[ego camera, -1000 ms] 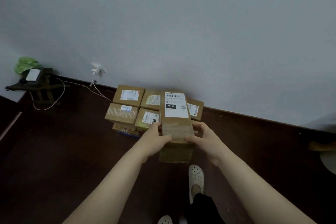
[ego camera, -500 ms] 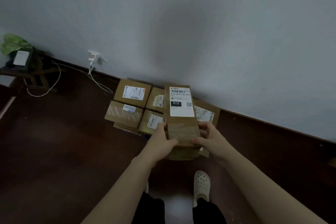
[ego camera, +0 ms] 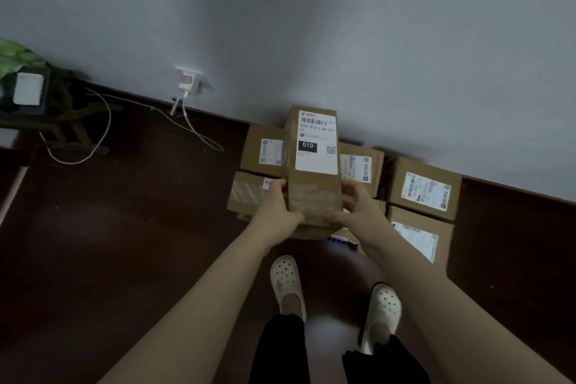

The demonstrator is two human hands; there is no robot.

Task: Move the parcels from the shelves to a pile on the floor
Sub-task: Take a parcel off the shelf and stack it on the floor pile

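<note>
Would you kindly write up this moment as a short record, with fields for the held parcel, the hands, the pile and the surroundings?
held parcel: tall brown box, white label marked 010, over the pile; contact with it unclear
left hand: grips the box's left side
right hand: grips the box's right side
pile: labelled brown parcels on the dark floor, against the wall
surroundings: wall socket with something plugged in; white cable trailing on the floor
feet: white clogs, just short of the pile

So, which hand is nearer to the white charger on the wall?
Left. The left hand grips the held parcel on its charger side; the right hand grips the opposite side, farther off.
</note>
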